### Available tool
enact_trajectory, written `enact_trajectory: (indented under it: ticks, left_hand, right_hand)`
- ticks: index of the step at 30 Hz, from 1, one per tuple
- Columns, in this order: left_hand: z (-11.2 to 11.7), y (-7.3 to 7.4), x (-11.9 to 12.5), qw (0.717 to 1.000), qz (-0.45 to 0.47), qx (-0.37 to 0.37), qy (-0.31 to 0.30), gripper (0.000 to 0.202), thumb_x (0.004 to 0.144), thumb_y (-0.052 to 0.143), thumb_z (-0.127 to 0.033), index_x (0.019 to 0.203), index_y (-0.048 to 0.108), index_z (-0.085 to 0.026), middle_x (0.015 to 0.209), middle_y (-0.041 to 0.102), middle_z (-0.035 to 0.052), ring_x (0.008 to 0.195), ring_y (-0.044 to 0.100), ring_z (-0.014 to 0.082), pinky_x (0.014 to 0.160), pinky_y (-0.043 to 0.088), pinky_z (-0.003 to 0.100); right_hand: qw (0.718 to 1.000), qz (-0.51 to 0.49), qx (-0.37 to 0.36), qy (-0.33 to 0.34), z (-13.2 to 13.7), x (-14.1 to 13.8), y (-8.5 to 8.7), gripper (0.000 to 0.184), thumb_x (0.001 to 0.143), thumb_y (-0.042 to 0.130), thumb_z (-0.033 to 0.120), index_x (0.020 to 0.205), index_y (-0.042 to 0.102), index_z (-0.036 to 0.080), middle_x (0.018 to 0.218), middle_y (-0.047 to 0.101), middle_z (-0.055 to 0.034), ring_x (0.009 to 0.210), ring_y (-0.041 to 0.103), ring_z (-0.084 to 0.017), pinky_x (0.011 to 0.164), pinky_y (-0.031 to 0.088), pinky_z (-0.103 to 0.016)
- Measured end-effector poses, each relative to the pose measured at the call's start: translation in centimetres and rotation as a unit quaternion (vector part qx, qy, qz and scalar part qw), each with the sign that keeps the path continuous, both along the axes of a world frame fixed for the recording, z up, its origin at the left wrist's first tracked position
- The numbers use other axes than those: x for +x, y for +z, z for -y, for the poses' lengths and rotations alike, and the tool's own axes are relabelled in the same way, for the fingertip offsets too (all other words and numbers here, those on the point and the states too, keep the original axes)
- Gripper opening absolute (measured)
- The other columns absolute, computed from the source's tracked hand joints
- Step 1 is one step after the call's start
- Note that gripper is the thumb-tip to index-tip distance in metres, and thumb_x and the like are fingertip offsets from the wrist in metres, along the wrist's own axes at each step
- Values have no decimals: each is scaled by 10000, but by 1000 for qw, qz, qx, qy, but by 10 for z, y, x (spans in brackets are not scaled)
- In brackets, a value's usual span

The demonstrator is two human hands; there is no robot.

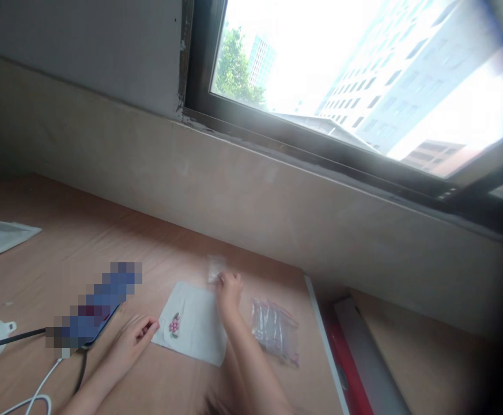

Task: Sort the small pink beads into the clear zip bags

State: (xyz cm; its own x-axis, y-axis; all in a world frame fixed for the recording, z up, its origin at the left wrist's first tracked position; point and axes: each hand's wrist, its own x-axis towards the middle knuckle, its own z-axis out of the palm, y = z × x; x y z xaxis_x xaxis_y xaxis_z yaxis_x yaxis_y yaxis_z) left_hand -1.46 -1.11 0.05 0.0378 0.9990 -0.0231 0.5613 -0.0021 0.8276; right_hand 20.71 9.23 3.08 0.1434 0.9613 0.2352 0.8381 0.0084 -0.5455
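The right grip is pinched closed on a small clear plastic bag just ahead of it, while the loosely curled, empty left grip lies nearer the small cluster of pink beads on the white square sheet.

We've got a bare left forearm and right forearm, both slim, ending in a bare left hand and right hand. Dark blurred tuft at bottom edge, maybe hair.
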Motion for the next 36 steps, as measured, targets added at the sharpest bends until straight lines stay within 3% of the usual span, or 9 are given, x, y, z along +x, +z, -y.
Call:
enact_trajectory:
  ticks: [3,6,10,14,16,19,22,26,36]
  left_hand:
    - [-4,-4,-1,999,25,-29,0,313,755,419,-440,721,600,-187,746,619,46,750,554,213,686,428,295]
    - [-9,2,1,993,88,-81,10,323,739,439,-438,805,602,-167,780,641,55,752,569,211,674,440,288]
    - [-11,43,13,979,180,-94,-22,336,736,456,-399,947,571,-164,931,628,54,815,569,188,734,432,273]
    - [-5,87,24,977,160,-110,-86,274,719,486,-387,772,616,-152,782,642,29,764,573,185,706,426,255]
    - [-1,96,26,976,151,-124,-93,266,703,508,-381,751,629,-149,763,649,25,759,573,187,693,425,251]
    - [5,96,28,979,135,-129,-79,250,676,535,-368,703,633,-140,714,651,24,723,573,186,673,422,255]
    - [8,94,33,985,114,-107,-68,224,650,560,-356,631,606,-138,655,631,14,676,565,172,641,419,250]
    - [10,101,44,989,74,-74,-105,183,667,543,-313,608,571,-143,623,600,-1,650,551,154,593,410,228]
    - [9,110,47,982,55,-59,-173,148,716,499,-286,671,564,-161,685,582,-11,712,534,148,630,400,224]
  right_hand:
    - [986,-158,43,-41,17,5,23,145,730,414,180,737,559,178,760,569,-77,752,457,-203,670,316,-298]
    - [939,-343,1,11,40,1,43,106,728,461,278,731,515,187,764,595,-53,706,492,-169,633,339,-267]
    - [857,-497,-116,77,72,-10,42,149,695,513,320,715,480,177,707,629,-45,510,439,-107,501,312,-228]
    - [820,-540,-181,53,93,-12,24,173,671,523,325,714,478,164,698,628,-56,429,377,-77,453,292,-223]
    - [836,-517,-182,12,101,-10,19,180,652,528,319,731,471,167,717,611,-56,477,417,-98,459,307,-227]
    - [908,-403,-88,-68,113,-9,20,202,609,562,261,764,462,179,784,553,-37,641,460,-134,564,354,-248]
    - [944,-326,-50,-8,125,-16,32,143,653,538,260,753,468,184,769,512,-10,700,455,-134,637,355,-250]
    - [923,-329,-129,152,133,-31,50,171,743,463,338,688,481,176,670,508,13,622,456,-111,568,343,-220]
    - [917,-325,-149,178,123,-29,50,255,755,447,342,597,504,151,570,525,7,566,460,-106,529,322,-213]
